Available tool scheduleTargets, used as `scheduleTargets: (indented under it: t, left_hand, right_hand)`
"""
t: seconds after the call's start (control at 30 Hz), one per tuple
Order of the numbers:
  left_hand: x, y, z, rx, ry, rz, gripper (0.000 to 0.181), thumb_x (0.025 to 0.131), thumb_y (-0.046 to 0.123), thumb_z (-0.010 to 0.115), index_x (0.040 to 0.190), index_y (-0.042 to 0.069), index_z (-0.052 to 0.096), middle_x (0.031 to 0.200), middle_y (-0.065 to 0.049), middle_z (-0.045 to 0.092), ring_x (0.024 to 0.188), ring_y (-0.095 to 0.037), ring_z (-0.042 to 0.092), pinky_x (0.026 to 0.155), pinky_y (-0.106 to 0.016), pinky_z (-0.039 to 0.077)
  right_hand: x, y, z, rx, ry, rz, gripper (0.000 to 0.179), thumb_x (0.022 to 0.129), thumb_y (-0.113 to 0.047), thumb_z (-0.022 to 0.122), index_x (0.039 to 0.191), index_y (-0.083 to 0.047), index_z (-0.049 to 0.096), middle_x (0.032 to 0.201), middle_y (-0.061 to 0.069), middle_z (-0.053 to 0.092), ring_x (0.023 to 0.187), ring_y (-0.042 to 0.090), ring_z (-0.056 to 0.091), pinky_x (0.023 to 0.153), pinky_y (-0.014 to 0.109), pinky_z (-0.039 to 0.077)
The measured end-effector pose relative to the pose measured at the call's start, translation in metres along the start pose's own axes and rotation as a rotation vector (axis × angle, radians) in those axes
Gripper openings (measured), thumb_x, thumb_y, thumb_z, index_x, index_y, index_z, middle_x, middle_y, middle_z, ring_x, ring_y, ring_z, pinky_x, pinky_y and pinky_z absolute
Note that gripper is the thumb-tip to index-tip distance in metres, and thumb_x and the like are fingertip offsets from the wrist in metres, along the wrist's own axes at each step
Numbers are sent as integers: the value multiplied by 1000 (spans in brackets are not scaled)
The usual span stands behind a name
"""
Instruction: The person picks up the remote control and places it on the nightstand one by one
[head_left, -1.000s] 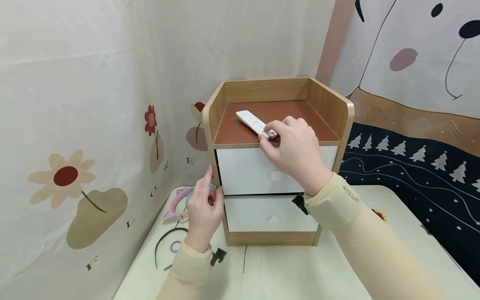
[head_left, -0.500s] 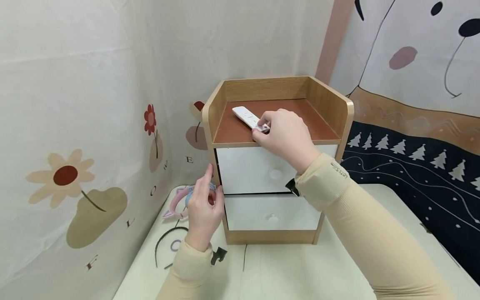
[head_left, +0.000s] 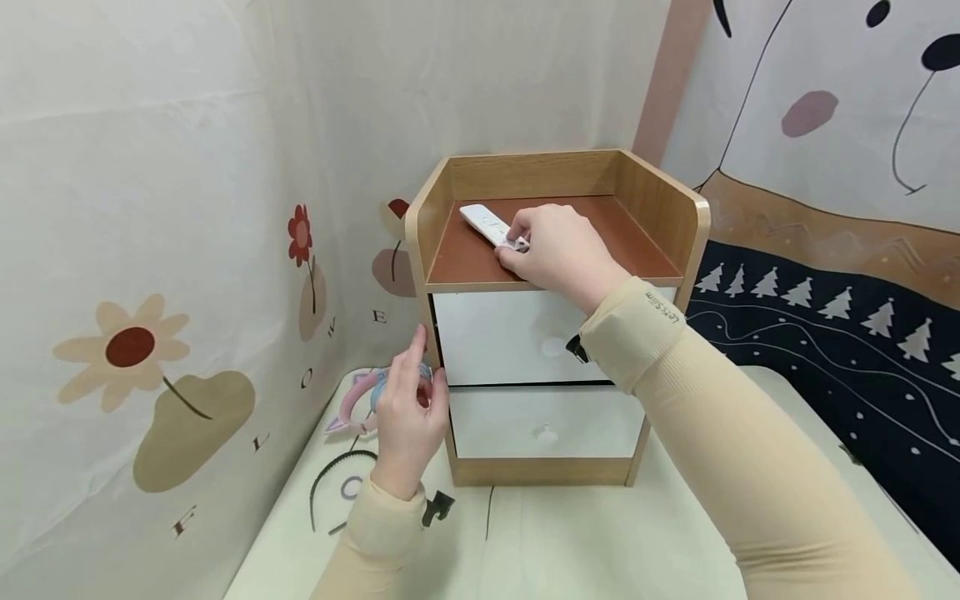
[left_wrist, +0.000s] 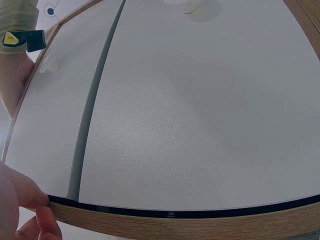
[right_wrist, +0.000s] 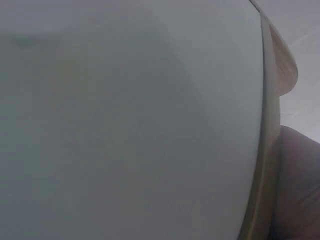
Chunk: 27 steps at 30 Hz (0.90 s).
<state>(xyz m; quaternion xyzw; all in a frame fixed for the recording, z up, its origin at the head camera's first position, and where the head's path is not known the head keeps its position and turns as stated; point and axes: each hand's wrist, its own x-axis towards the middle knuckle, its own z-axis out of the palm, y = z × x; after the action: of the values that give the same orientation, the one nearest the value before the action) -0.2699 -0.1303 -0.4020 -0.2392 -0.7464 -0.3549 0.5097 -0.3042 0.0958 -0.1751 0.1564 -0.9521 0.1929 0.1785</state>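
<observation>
A white remote control point(head_left: 482, 221) lies slanted on the brown top of a small wooden cabinet point(head_left: 543, 472). My right hand point(head_left: 566, 254) pinches its near end between thumb and fingers, covering part of it. My left hand point(head_left: 408, 417) rests against the cabinet's left front edge, fingers pointing up. In the left wrist view, the left thumb point(left_wrist: 22, 190) touches the wooden edge beside the white drawer fronts point(left_wrist: 150, 125). The right wrist view is mostly filled by a white drawer front point(right_wrist: 150, 125), with the right hand point(right_wrist: 300, 185) dim at the right border.
Raised wooden walls point(head_left: 532, 177) enclose the cabinet top at the back and sides. Left of the cabinet lie a pink headband point(head_left: 352, 404), a black headband point(head_left: 322, 479) and a small purple ring point(head_left: 350, 487). Printed cloth point(head_left: 187, 208) hangs close behind and left.
My right hand has moved left and farther back across the cabinet top, taking the remote control with it. The left hand has stayed in place.
</observation>
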Motion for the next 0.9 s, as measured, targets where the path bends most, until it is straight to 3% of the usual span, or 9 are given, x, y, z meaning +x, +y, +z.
scheduleTargets:
  t: [0.4, 0.6, 0.9]
  left_hand:
    - [0, 2, 0, -6, -12, -3, 69, 96, -9, 68, 162, 2, 50, 117, -22, 69, 63, -16, 55, 56, -26, 50]
    - [-1, -1, 0, -9, -14, -12, 69, 97, -9, 67, 163, 2, 50, 118, -22, 68, 63, -16, 54, 56, -26, 49]
    - [-3, 1, 1, 0, -30, -14, 70, 97, -9, 69, 164, 2, 48, 120, -23, 69, 64, -15, 56, 57, -24, 50]
  right_hand:
    - [11, 2, 5, -28, -55, -17, 34, 107, -38, 66, 131, -18, 77, 114, 6, 76, 107, 26, 66, 97, 44, 55]
    - [13, 3, 6, -15, -73, -37, 37, 109, -36, 63, 141, -23, 76, 130, 4, 79, 120, 24, 69, 107, 46, 55]
    - [13, 4, 7, -28, -129, -3, 43, 110, -38, 60, 151, -27, 70, 146, 4, 73, 135, 26, 66, 115, 49, 52]
